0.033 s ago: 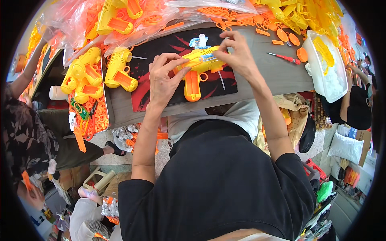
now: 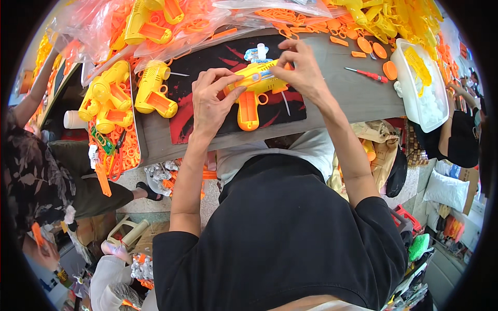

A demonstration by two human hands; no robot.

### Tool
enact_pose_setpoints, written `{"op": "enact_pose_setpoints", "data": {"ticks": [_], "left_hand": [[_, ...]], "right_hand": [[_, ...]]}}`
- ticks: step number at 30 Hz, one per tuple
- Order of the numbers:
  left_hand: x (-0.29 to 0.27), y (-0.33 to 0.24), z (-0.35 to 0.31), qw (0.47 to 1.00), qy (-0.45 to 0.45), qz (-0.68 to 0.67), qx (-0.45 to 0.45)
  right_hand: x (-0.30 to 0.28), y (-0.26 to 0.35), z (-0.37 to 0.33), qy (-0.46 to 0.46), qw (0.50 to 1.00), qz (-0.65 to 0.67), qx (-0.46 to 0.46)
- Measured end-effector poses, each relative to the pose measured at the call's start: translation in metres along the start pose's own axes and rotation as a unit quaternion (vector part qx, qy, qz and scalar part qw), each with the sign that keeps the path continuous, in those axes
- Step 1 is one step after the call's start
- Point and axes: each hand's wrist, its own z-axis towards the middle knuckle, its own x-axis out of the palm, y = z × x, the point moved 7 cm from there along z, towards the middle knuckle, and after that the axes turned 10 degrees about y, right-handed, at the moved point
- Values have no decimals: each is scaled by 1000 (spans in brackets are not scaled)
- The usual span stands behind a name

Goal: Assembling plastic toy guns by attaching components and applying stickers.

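A yellow toy gun half-shell (image 2: 249,106) with an orange-lined grip lies on a dark mat with red streaks (image 2: 181,122). Pale blue and white parts (image 2: 257,53) show along its top and in its body. My left hand (image 2: 210,101) pinches its left end between thumb and fingers. Over its right end, my right hand (image 2: 303,72) has thumb and forefinger drawn together; whatever is between them is too small to make out. A thin metal shaft (image 2: 286,103) lies below the right end. To the left rests another yellow toy gun body (image 2: 155,90).
Yellow gun bodies (image 2: 106,96) heap on a tray of orange parts at the left. A red screwdriver (image 2: 371,75) and a white tub (image 2: 433,111) are at the right. Bags and orange pieces (image 2: 306,23) line the back. People sit at both sides.
My right hand has shifted slightly left over the toy gun, its fingers closer together. My left hand and the gun stay in place.
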Motion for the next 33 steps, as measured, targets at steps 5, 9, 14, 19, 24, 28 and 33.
{"op": "enact_pose_setpoints", "data": {"ticks": [5, 9, 14, 19, 24, 28, 33], "left_hand": [[0, -4, 3, 999, 15, 31, 6], [-1, -12, 4, 997, 22, 80, 5], [1, -3, 4, 999, 22, 30, -12], [3, 0, 8, 999, 33, 18, -30], [9, 14, 8, 991, 73, -88, -65], [13, 16, 5, 983, 87, -136, -86], [22, 28, 2, 968, 102, -215, -79]], "right_hand": [[15, 4, 6, 57, 997, 58, -8], [18, 2, 10, 105, 993, 53, -13], [18, 8, 14, 120, 991, 20, -53], [15, 11, 18, 140, 988, 5, -65], [12, 26, 15, 96, 991, -38, -89], [4, 42, 3, 67, 980, -48, -183], [22, 54, -16, 95, 931, -167, -310]]}}
